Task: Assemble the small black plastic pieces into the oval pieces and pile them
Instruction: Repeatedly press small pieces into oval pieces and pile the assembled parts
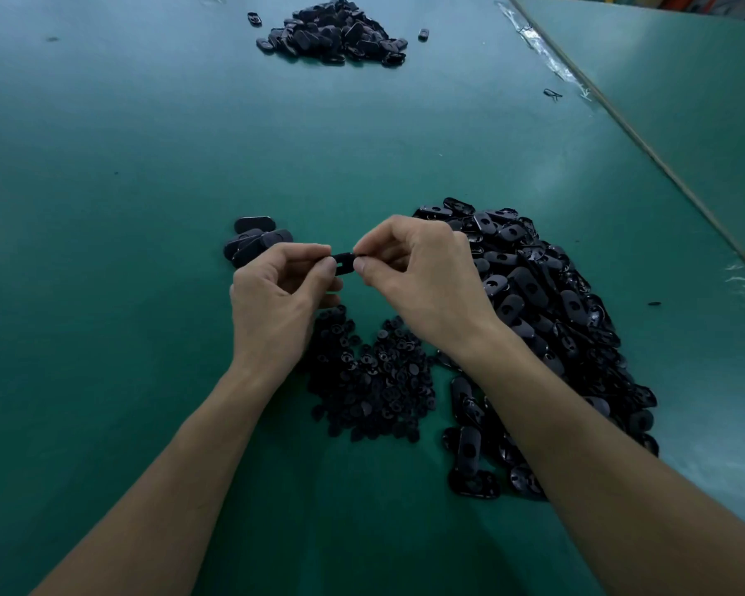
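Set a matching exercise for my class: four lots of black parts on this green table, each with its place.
1 small pieces
2 largest oval heap
3 short oval stack
4 single black piece

A pinched between left hand and right hand
B between the forearms
C right of the right hand
D just beyond the left hand

Pairs: 1-B, 2-C, 3-D, 4-A

no readable text, labels or numbers anywhere.

Left grip [276, 294], right grip [422, 273] bare — forearms [181, 458] bare, nails [330, 266] short
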`<control>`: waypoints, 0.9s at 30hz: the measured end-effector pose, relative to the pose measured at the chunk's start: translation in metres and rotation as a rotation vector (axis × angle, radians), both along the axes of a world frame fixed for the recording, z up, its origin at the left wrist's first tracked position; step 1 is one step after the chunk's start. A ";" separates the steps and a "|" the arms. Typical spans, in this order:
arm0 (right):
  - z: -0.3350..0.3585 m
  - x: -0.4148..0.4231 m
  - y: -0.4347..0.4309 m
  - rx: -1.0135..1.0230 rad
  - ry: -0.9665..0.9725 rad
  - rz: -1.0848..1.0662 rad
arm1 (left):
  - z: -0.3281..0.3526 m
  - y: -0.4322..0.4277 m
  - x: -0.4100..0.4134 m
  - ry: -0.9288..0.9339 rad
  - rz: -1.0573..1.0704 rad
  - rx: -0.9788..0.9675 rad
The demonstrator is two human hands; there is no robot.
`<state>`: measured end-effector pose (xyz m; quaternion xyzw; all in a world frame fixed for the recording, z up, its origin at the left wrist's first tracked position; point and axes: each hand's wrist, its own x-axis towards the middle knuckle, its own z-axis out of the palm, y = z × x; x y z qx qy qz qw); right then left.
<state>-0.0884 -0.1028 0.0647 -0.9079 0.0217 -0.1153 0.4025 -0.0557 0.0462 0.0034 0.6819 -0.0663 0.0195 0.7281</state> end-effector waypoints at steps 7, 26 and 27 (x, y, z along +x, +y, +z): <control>-0.002 -0.001 0.005 0.079 0.000 0.022 | 0.003 -0.002 -0.003 -0.033 -0.082 -0.012; -0.003 -0.001 0.004 0.040 0.029 -0.001 | 0.002 -0.001 -0.003 -0.013 -0.126 -0.049; -0.002 -0.001 0.004 0.035 0.023 0.000 | 0.003 -0.002 -0.004 -0.010 -0.130 -0.050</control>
